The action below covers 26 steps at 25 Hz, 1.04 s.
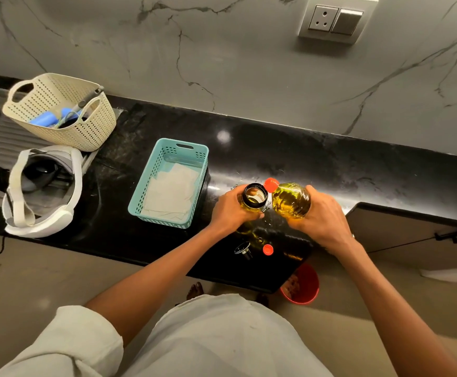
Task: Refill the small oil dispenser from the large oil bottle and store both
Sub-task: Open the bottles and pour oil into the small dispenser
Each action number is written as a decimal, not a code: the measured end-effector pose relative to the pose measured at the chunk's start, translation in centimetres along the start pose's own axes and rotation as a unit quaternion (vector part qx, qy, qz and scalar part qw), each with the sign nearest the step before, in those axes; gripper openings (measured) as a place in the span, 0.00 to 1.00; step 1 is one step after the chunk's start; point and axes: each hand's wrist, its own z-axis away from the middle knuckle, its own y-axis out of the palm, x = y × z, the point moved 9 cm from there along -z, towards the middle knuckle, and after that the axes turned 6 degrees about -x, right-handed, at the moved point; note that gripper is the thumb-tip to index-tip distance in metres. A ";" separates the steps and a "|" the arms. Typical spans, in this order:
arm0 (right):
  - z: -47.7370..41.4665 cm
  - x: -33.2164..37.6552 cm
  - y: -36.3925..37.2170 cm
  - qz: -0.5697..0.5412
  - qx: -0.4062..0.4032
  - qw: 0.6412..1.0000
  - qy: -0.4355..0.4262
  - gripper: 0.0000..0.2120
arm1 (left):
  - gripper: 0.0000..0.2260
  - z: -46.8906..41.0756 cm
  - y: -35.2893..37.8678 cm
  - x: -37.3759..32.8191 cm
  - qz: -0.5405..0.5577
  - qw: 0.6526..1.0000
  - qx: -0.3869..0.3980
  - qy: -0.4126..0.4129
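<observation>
My left hand (228, 210) grips the small glass oil dispenser (254, 198), which stands uncapped with its black-rimmed mouth facing up. My right hand (321, 217) grips the large clear bottle of yellow oil (291, 200). The bottle is tilted to the left, and its orange neck (271, 184) sits just beside the dispenser's mouth. Near the front edge of the black counter (330, 164) lie two loose pieces: the dispenser's black and metal lid (242, 250) and an orange bottle cap (268, 249).
A teal plastic basket (202, 156) lined with paper stands left of my hands. Farther left are a cream basket (91, 131) with utensils and a white headset (42, 191). A red bucket (303, 288) sits on the floor below the counter edge.
</observation>
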 end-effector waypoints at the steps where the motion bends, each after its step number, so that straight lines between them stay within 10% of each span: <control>1: 0.1 -0.2 0.1 -0.020 -0.009 1.000 0.004 0.25 | 0.35 0.0 0.0 -0.1 0.004 1.000 0.001 0.002; 11: 0.5 -3.9 0.1 -0.383 -0.157 0.895 0.166 0.26 | 0.34 0.0 0.2 1.8 0.019 1.000 -0.001 -0.005; 26: -1.5 -4.7 3.7 -0.427 -0.265 0.845 0.183 0.31 | 0.30 -0.1 0.6 4.5 -0.005 0.999 -0.040 -0.026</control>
